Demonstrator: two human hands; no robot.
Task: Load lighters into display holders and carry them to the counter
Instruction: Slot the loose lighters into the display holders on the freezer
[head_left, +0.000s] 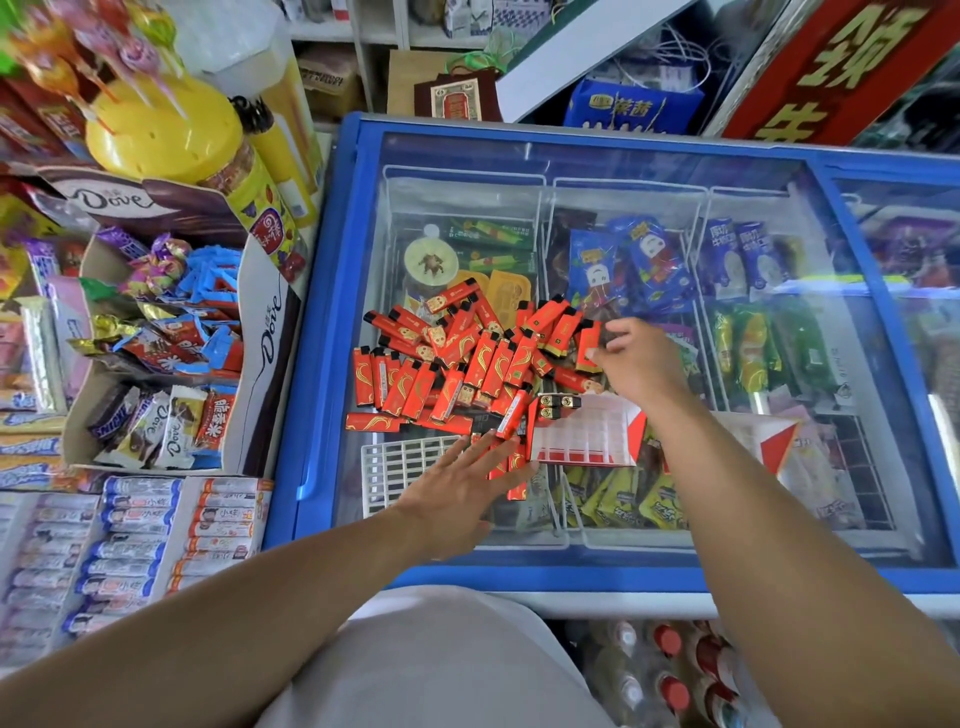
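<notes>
Lighters (457, 358), red, lie heaped on the freezer lid (623, 156) near its left edge. Right hand (631, 358) pinches one lighter (589, 348); left hand (467, 483), fingers straight, presses lighters beside a white holder (587, 436).

A heap of lighters (457, 358) lies on the glass lid of a chest freezer (332, 332), towards its left half. Just before the heap's right part stands a display holder (587, 434) with a few lighters in its back left slots; a second holder (774, 441) lies to its right. A grid tray (395, 467) lies before the heap, at the left. The left hand (462, 493) rests flat over the heap's near edge; the right hand (631, 364) is at its right side. Left of the freezer sits a box of sweets (166, 353), a lollipop jar (176, 130) behind it.
</notes>
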